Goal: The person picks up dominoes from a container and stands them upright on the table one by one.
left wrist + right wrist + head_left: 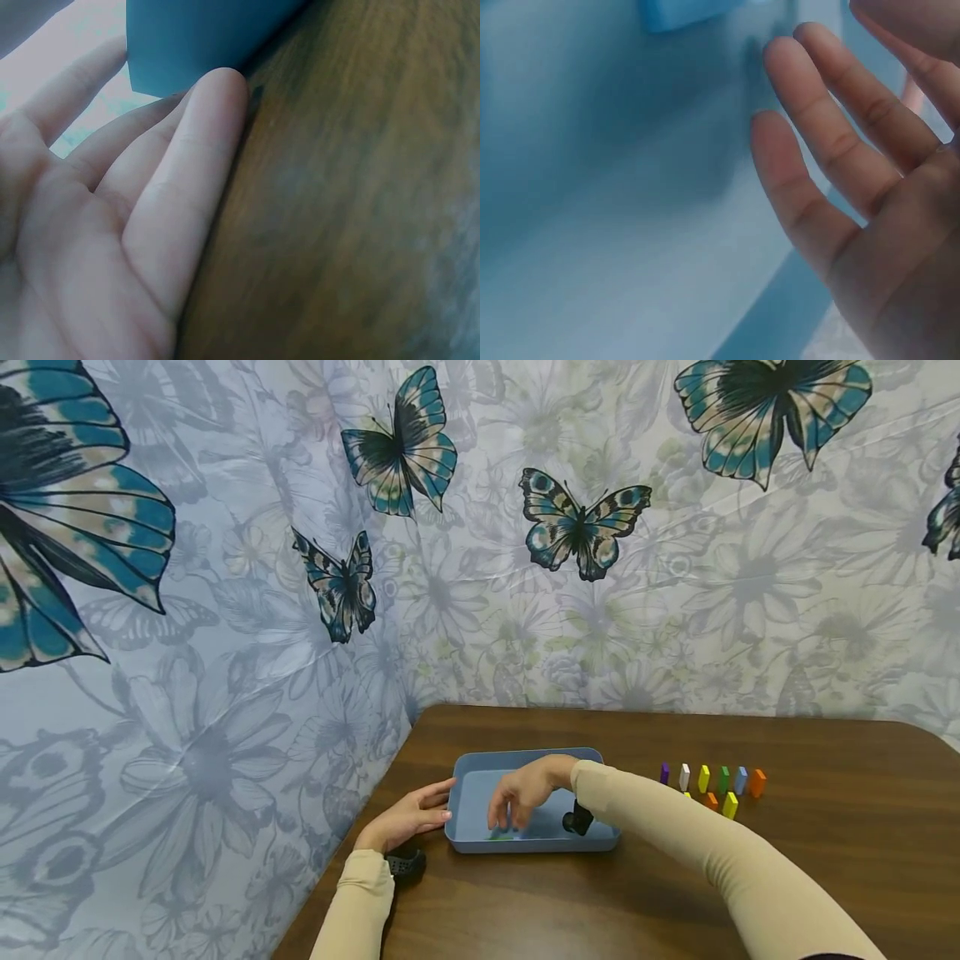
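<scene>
A shallow blue tray lies on the wooden table. My left hand is at its left side, fingers extended; in the left wrist view the fingertips meet the tray's outer wall. Over the tray's floor hangs my right hand, its fingers pointing down and slightly bent. Just under those fingertips a small green piece shows in the tray, partly hidden. The right wrist view shows loosely spread fingers with nothing visible between them, and a blue block at the top edge, beyond the fingertips.
Right of the tray, small coloured blocks stand in two rows, among them a purple one, a white one and an orange one. My right forearm partly covers the nearer row. A butterfly-patterned cloth hangs behind the table.
</scene>
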Tool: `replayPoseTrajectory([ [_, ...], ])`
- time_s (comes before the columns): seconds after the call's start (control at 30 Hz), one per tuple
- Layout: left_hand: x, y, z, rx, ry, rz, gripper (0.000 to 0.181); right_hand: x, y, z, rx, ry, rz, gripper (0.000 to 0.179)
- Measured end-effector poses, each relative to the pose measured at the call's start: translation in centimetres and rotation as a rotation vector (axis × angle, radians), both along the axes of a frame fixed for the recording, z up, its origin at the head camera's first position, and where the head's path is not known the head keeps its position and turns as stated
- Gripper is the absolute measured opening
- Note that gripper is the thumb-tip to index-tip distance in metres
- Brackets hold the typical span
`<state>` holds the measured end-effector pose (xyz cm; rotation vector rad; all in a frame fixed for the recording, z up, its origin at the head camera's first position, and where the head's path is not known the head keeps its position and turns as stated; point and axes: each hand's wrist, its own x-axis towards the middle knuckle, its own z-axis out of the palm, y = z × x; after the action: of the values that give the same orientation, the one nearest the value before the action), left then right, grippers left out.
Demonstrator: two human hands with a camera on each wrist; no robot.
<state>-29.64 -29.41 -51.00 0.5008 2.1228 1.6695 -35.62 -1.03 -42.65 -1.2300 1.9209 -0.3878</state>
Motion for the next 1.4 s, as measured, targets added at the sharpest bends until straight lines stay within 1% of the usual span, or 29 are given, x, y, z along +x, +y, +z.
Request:
replayPoseTrajectory([
  [0.1, 0.0, 0.2, 0.0, 0.010, -0.012, -0.013, 0.077, 0.1, -0.1, -0.8, 0.018, -0.028, 0.007, 0.048],
  [0.17, 0.1, 0.4, 0.1, 0.016, -0.018, -0.010, 0.077, 0.1, -0.2, -1.1, 0.024, -0.044, 0.014, 0.051],
  [0.33, 0.0, 0.7, 0.3, 0.016, -0.009, 0.003, 0.075, 0.1, -0.5, -1.2, 0.028, -0.068, 0.031, 0.055],
  [0.5, -0.1, 0.9, 0.4, 0.022, -0.016, 0.010, 0.075, 0.0, -0.5, -1.4, 0.033, -0.099, 0.032, 0.057],
  [0.73, -0.1, 1.1, 0.4, 0.025, -0.027, 0.013, 0.077, 0.1, -0.3, -1.4, 0.065, -0.094, 0.002, 0.054],
  [0.93, -0.2, 1.1, 0.4, 0.034, -0.031, 0.022, 0.077, 0.0, -0.4, -1.4, 0.087, -0.088, 0.019, 0.045],
  [1.17, -0.1, 1.1, 0.5, 0.037, -0.031, 0.033, 0.077, -0.3, -0.4, -1.3, 0.083, -0.139, 0.018, 0.036],
  [1.4, 0.0, 1.1, 0.4, 0.027, -0.032, 0.040, 0.077, -0.7, -0.4, -1.6, 0.051, -0.188, 0.021, 0.029],
])
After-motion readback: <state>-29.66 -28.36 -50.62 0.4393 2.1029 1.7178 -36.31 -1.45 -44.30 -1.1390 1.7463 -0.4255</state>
